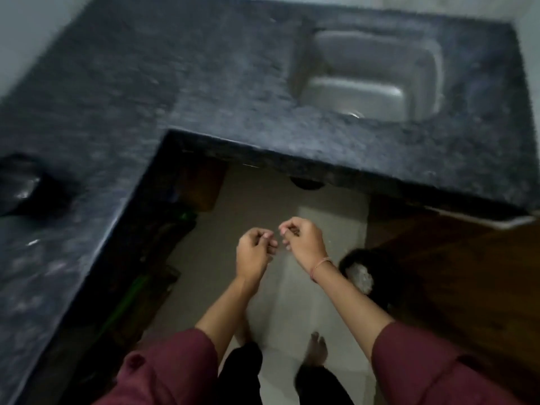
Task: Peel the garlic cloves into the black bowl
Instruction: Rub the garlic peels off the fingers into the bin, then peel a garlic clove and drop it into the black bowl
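Dark speckled counter carries an inset steel sink and a blurred black object

A dark speckled stone counter runs in an L from the near left to the far right. A steel sink is set into its far right part. Pale walls rise behind the counter at the far left and far right. The floor is of pale tiles. A brown wooden panel stands at the right. Dark shelves sit under the counter's left run. The light is dim.
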